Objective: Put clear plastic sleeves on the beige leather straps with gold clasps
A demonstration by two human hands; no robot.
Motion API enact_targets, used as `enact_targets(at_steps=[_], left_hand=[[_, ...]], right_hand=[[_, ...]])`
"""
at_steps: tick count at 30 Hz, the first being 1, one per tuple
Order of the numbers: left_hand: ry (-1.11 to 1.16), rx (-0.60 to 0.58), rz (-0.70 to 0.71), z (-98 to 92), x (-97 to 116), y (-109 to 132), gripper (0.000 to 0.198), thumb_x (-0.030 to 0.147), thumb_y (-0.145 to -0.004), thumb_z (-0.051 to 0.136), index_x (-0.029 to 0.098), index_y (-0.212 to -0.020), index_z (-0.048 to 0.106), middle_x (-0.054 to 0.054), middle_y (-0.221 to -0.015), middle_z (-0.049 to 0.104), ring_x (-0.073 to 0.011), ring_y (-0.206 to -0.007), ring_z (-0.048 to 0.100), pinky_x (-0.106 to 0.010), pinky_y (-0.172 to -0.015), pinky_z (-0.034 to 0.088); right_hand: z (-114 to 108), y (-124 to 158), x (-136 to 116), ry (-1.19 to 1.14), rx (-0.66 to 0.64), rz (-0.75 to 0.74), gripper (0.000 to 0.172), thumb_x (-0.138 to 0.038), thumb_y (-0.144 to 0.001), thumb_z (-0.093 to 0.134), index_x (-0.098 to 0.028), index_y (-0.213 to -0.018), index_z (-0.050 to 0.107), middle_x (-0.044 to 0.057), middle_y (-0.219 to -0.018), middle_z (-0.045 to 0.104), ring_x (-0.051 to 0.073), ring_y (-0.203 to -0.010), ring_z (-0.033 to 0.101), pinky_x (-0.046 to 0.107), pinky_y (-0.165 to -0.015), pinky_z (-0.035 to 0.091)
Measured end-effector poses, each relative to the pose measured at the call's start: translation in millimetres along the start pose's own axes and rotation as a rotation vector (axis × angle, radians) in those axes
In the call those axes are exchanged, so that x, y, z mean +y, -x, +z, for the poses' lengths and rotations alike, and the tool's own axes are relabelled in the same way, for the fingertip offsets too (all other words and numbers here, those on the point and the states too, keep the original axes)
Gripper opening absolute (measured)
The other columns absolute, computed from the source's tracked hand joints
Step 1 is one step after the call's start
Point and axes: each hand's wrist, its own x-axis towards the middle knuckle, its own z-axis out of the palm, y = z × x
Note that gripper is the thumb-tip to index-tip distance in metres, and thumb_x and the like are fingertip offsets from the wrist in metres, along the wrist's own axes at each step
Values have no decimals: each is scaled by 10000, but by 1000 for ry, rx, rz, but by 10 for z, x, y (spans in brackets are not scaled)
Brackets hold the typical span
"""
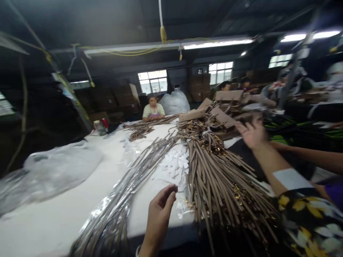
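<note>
My left hand is raised over the near edge of the white table, its fingers curved and the thumb a little apart from them; nothing shows between them. To its right lies a thick fanned bundle of brown straps with gold-coloured metal fittings. On its left, straps in clear plastic sleeves run across the table. My right hand, blurred, reaches out with spread fingers beside a pile of brown bags. It appears to hold nothing. A white patch sits on my right forearm.
White scraps lie between the two strap groups. A big plastic sheet covers part of the table's left. One person sits at the far end. Another person's arm reaches in from the right. A jar stands at the far left edge.
</note>
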Motion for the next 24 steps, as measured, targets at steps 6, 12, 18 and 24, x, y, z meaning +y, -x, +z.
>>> enact_targets(at_steps=[6, 12, 18, 24], left_hand=[[-753, 428, 40, -1104, -299, -4, 303, 301, -929, 502, 176, -1161, 652, -91, -1167, 685, -210, -1068, 636, -324, -935, 492], [-970, 442, -187, -1846, -469, 151, 192, 229, -786, 692, 191, -971, 728, -117, -1064, 708, -289, -1068, 600, -385, -943, 413], [-868, 420, -288, -1979, -390, 89, 154, 284, -806, 667, 191, -695, 719, -107, -841, 722, -268, -981, 620, -331, -856, 406], [-526, 398, -245, -1846, 92, 177, 312, 424, -842, 619, 122, -846, 697, -100, -848, 697, -203, -834, 635, -280, -746, 482]], right_hand=[[335, 413, 667, -75, -253, 254, 207, -524, -787, 651, -436, -970, 689, -12, -1300, 621, 292, -1161, 590, 386, -916, 501], [1299, 1669, 1162, 158, -859, 433, 534, -596, -734, 661, -192, -1079, 708, 128, -968, 754, 325, -934, 695, 437, -863, 548], [2100, 2319, 1050, 22, -1254, 280, 455, -529, -840, 562, -175, -1087, 706, 92, -962, 752, 241, -849, 707, 371, -779, 553], [2649, 2748, 803, -158, -1156, 146, 469, -392, -848, 608, -221, -1284, 585, 100, -1275, 632, 265, -1091, 635, 428, -942, 503]])
